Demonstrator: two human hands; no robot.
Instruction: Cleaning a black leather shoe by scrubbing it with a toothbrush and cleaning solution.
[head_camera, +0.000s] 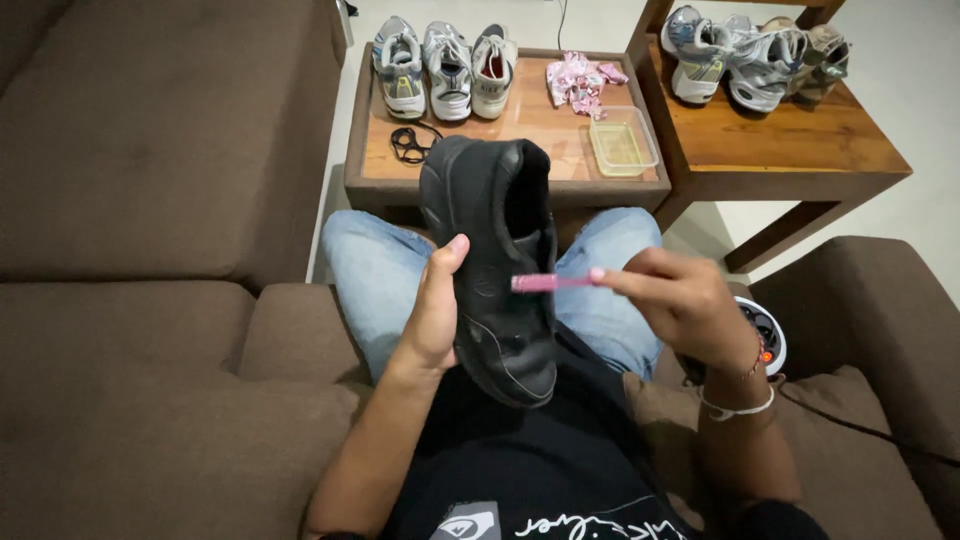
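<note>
Black shoe (495, 270) in left hand (435, 315), lace (550, 283) beside

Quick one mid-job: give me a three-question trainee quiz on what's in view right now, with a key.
1. True or false: the left hand grips the black shoe from the side.
2. What does the right hand hold against the shoe?
A. the pink lace tip
B. a brush
C. a cloth
3. Fill in: the clear plastic container sits on the ___ table, next to the pink laces.

Key: 1 true; 2 A; 3 near (the table with the three light sneakers and the black lace).
</note>
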